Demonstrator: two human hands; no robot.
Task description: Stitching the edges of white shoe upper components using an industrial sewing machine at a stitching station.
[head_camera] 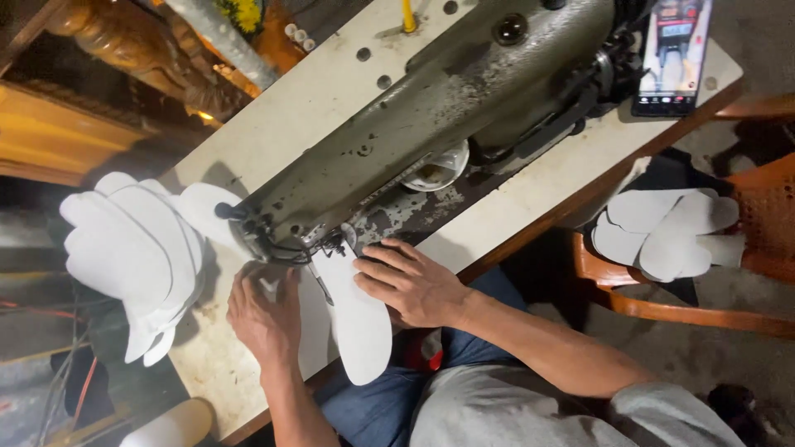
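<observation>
The sewing machine (431, 124) is the landmark. Under its needle end lies a white sole-shaped piece (360, 319), which runs back toward the person. The right hand (410, 281) lies flat on it, fingers spread and pressing, likely to steer it. The left hand (265, 314) rests on the table (530, 194) beside the piece, fingers together. A stack (132, 248) of similar pieces sits left of the machine, more (662, 232) on a chair to its right. A phone (675, 54) leans by the machine's far end, screen lit.

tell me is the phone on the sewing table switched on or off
On. The phone lies at the table's far corner beside the sewing machine, and its screen is lit, showing a colourful picture.
</observation>
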